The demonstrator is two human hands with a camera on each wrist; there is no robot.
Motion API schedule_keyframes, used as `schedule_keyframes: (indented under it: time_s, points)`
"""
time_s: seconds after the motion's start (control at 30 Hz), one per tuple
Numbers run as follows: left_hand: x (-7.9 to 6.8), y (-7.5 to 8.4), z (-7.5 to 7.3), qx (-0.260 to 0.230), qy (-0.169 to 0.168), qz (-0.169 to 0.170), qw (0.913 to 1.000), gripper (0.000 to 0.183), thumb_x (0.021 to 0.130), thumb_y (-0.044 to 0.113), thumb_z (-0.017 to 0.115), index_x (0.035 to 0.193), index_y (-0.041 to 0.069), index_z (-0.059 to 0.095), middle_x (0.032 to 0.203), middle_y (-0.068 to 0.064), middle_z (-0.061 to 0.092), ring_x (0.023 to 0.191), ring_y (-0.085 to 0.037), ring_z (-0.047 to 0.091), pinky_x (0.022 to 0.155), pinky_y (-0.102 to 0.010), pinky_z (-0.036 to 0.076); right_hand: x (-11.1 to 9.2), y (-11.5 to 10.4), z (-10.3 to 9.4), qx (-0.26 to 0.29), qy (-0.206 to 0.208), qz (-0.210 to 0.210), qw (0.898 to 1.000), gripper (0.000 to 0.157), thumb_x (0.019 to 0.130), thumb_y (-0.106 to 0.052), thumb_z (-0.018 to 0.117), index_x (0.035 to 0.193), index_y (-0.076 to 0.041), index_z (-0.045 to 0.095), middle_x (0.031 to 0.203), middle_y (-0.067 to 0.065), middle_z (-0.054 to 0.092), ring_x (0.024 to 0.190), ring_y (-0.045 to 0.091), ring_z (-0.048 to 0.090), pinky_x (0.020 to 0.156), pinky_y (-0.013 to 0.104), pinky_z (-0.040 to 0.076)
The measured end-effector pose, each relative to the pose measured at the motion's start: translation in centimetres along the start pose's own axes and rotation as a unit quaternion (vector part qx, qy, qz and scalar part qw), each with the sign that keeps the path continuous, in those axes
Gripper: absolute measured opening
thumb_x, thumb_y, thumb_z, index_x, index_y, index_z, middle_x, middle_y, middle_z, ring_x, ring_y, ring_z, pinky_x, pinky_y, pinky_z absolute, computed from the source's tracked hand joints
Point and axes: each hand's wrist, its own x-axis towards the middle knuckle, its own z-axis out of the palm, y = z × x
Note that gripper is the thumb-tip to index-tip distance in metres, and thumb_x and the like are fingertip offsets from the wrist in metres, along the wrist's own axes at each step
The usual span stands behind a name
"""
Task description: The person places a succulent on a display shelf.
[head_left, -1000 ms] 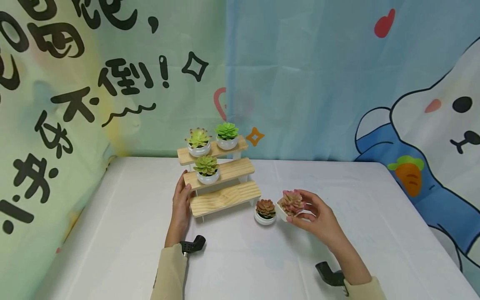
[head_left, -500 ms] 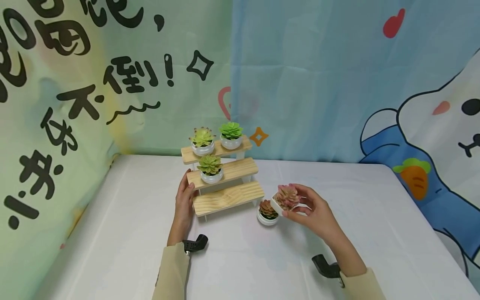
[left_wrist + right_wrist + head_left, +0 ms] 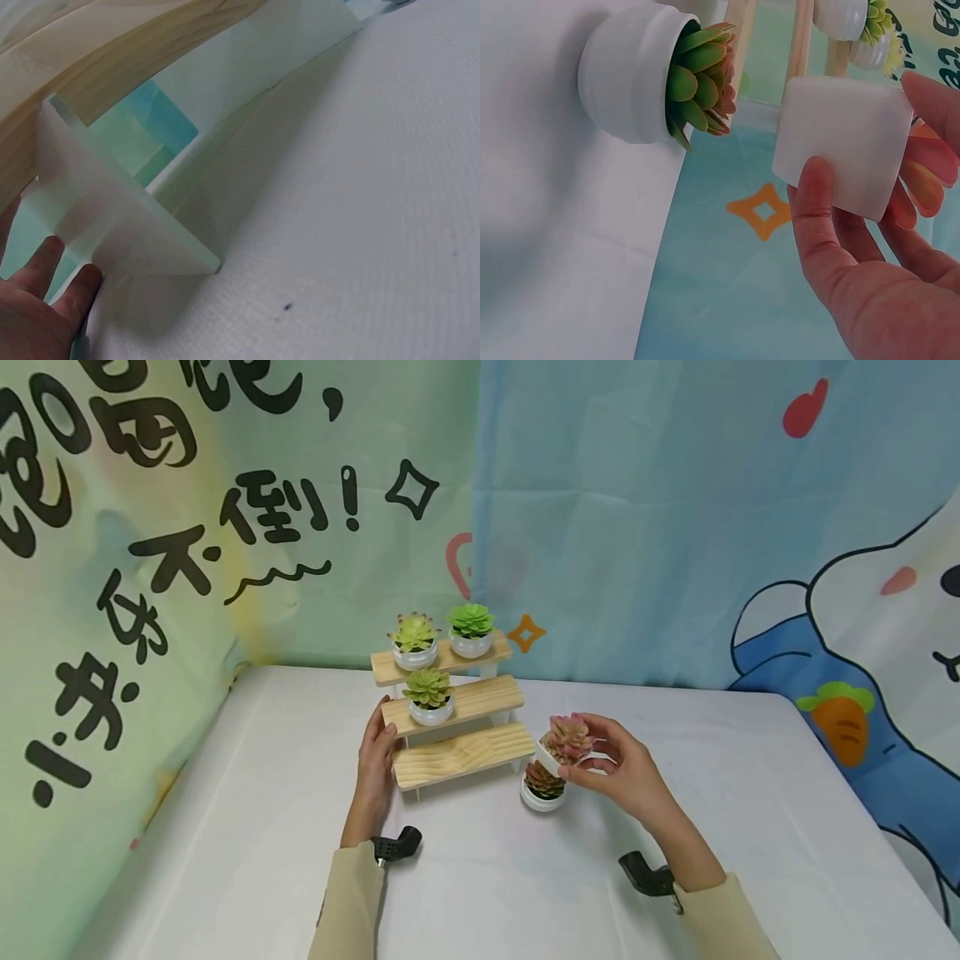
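Note:
A three-tier wooden plant stand [image 3: 462, 753] with pale side panels [image 3: 127, 202] stands on the white table. My left hand [image 3: 375, 768] holds its left end, thumb at the front of the middle plank and other fingers partly hidden; in the left wrist view, fingertips [image 3: 52, 247] reach along the side panel. My right hand [image 3: 626, 768] grips a pink artificial succulent [image 3: 568, 739] in a white square pot [image 3: 844, 142], between thumb and fingers, raised and tilted. Just beneath and left of it, a reddish-green succulent [image 3: 545, 779] in a round white pot [image 3: 630, 75] stands on the table.
Two green succulents, one with reddish tips [image 3: 415, 639] and one bright green [image 3: 472, 625], stand on the top tier. Another green succulent [image 3: 429, 693] sits at the middle tier's left. Printed curtains [image 3: 600, 527] hang behind the table [image 3: 480, 877].
My right hand has moved left and upward with the pink succulent, which now overlaps the reddish-green one in the head view. The left hand stays at the stand; the head view has shifted slightly.

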Motion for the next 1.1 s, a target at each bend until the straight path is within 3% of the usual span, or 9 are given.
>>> schedule_keyframes:
  time_s: [0.3, 0.9, 1.1]
  points:
    - [0.1, 0.1, -0.1, 0.002, -0.004, 0.006, 1.0, 0.062, 0.097, 0.022, 0.047, 0.154, 0.009, 0.027, 0.16, -0.01, 0.024, 0.145, -0.027, 0.024, 0.115, -0.045, 0.022, 1.3, -0.2, 0.8, -0.004, -0.006, 0.005, 1.0, 0.073, 0.082, -0.004, 0.077, 0.144, 0.001, 0.039, 0.138, 0.022, 0.048, 0.112, 0.032, 0.055, 0.082, 0.02, 0.051]
    - [0.5, -0.3, -0.4, 0.014, -0.004, 0.014, 0.9998, 0.062, 0.097, 0.022, 0.047, 0.154, 0.008, 0.028, 0.16, -0.012, 0.025, 0.142, -0.026, 0.028, 0.108, -0.042, 0.029, 4.4, -1.1, 2.1, 0.002, -0.024, -0.001, 1.0, 0.072, 0.084, -0.005, 0.075, 0.146, -0.002, 0.039, 0.14, 0.021, 0.046, 0.118, 0.035, 0.052, 0.084, 0.018, 0.05]
    - [0.6, -0.2, -0.6, 0.02, -0.011, 0.015, 0.9996, 0.062, 0.098, 0.025, 0.048, 0.154, 0.009, 0.028, 0.16, -0.011, 0.025, 0.144, -0.026, 0.026, 0.112, -0.045, 0.025, 5.4, -1.5, 2.6, 0.016, -0.03, -0.002, 0.999, 0.072, 0.084, -0.004, 0.074, 0.146, -0.001, 0.038, 0.138, 0.021, 0.047, 0.115, 0.03, 0.054, 0.082, 0.018, 0.05]
